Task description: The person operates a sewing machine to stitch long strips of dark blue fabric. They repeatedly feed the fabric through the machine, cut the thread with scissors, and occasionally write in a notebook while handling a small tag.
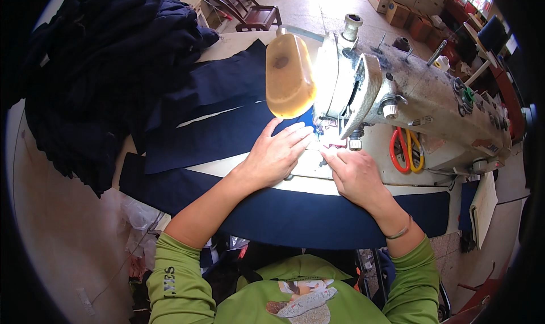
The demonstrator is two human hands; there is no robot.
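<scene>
A pale, worn sewing machine [420, 91] stands on the table, its lit needle area [325, 135] just ahead of both my hands. My left hand [277, 154] lies flat, fingers stretched toward the needle, at the edge of a dark navy cloth piece [221, 132]. Right of the needle, my right hand [356, 173] has its thumb and index finger closed close to the presser foot. What they hold, if anything, is too small to make out in the glare. Another long navy piece [318, 219] runs along the table's front edge beneath my forearms.
A large heap of dark cloth [108, 57] fills the left side. An amber lamp cover [289, 77] hangs left of the machine head. Scissors with red and yellow handles [402, 151] lie under the machine arm. A wooden chair [255, 16] and cardboard boxes [397, 13] stand beyond.
</scene>
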